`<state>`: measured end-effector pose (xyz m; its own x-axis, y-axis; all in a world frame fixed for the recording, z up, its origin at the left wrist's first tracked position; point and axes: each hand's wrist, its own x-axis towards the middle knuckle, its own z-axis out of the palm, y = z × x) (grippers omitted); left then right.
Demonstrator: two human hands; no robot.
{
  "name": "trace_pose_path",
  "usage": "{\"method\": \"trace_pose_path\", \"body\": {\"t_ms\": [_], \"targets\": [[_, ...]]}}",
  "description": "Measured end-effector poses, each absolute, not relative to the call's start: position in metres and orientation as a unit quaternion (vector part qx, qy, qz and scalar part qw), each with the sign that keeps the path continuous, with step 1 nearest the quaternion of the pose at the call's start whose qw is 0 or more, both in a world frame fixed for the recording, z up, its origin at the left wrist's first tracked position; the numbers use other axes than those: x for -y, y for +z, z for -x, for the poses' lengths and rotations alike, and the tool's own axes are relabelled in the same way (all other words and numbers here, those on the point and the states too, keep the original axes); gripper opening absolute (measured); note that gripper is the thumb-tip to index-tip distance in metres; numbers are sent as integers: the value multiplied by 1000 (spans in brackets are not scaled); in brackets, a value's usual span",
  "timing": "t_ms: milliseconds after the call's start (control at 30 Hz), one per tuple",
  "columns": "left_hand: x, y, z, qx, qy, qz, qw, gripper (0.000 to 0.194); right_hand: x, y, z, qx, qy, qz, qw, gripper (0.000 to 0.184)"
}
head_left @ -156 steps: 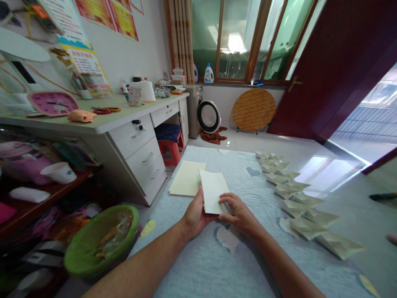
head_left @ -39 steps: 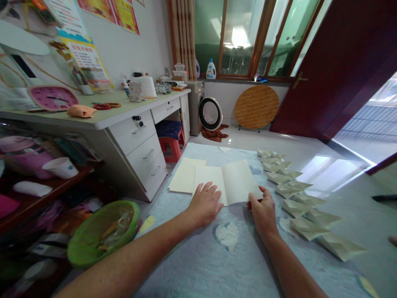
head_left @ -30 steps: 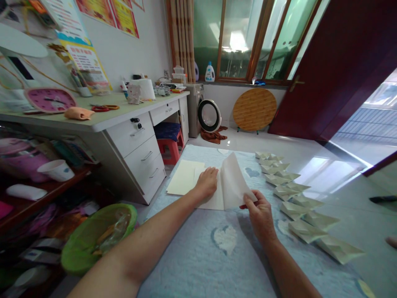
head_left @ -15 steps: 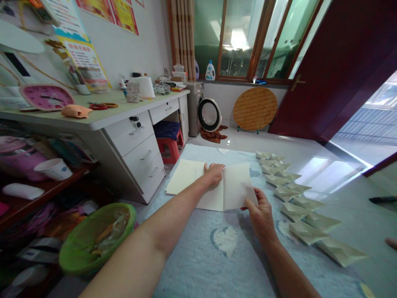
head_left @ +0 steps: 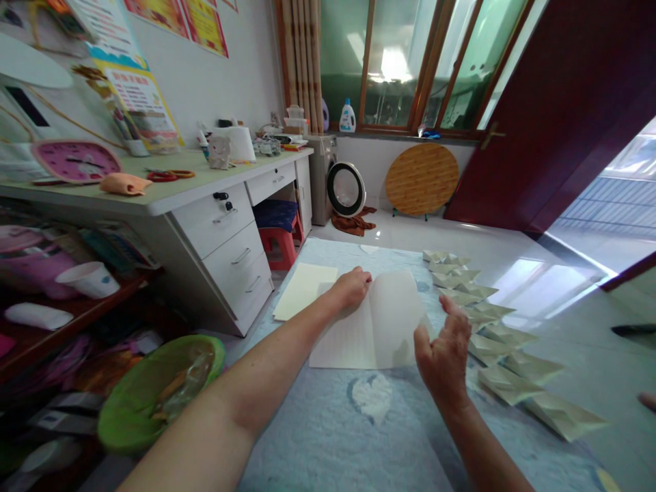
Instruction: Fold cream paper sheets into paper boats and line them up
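A cream sheet of paper (head_left: 374,328) with a centre crease is lifted off the pale blue mat (head_left: 359,430). My left hand (head_left: 352,287) pinches its far top edge by the crease. My right hand (head_left: 445,348) is at the sheet's right edge, fingers apart and pointing up, thumb touching the paper. A stack of flat cream sheets (head_left: 300,298) lies just left of my left hand. A row of several folded paper boats (head_left: 492,335) runs along the mat's right side.
A white desk with drawers (head_left: 225,239) stands at the left, with a red stool (head_left: 279,246) under it. A green basket (head_left: 158,393) sits near my left forearm. A dark red door (head_left: 553,116) stands open at the right. Another person's fingertip (head_left: 646,400) shows at the right edge.
The folded sheet was opened out, then lifted from the mat by its far edge. My left hand slid up the crease to the top; my right hand let go of the corner and opened.
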<state>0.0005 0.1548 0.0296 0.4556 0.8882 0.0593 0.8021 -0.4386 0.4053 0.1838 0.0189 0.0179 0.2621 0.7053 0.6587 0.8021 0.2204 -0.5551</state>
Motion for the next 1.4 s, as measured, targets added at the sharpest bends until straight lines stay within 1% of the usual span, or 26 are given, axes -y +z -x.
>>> {"method": "trace_pose_path", "body": {"t_ms": [67,133,200,267,333,400,500,600,667,733,833,1033,1400], "targets": [[-150,34,2,-486,151,-844,172,25,-19,21,-186,620,-17,619,482,57],[-145,38,4,-466,169,-849,185,25,-23,18,-191,603,77,630,483,58],[-140,42,7,-447,185,-852,199,24,-28,12,-197,554,192,644,492,64],[-135,47,10,-430,198,-855,212,24,-34,4,-202,500,276,646,506,72],[-131,53,12,-412,208,-858,223,24,-39,-1,-203,456,331,632,532,77],[-127,60,13,-398,213,-862,229,24,-41,-3,-201,414,371,608,567,79],[-122,70,13,-388,214,-867,227,24,-39,3,-197,361,473,552,584,76],[-120,74,14,-406,211,-862,216,25,-36,11,-196,339,547,519,563,59],[-121,70,16,-436,206,-852,206,24,-34,15,-197,340,548,524,556,48],[-123,63,18,-469,197,-838,199,22,-32,18,-197,344,538,535,554,43],[-127,49,20,-503,185,-819,202,23,-30,17,-196,341,518,563,547,41],[-131,30,18,-521,180,-806,216,24,-29,4,-196,348,482,606,529,35],[-130,21,16,-530,195,-790,238,23,-25,4,-193,360,445,636,517,27]]}}
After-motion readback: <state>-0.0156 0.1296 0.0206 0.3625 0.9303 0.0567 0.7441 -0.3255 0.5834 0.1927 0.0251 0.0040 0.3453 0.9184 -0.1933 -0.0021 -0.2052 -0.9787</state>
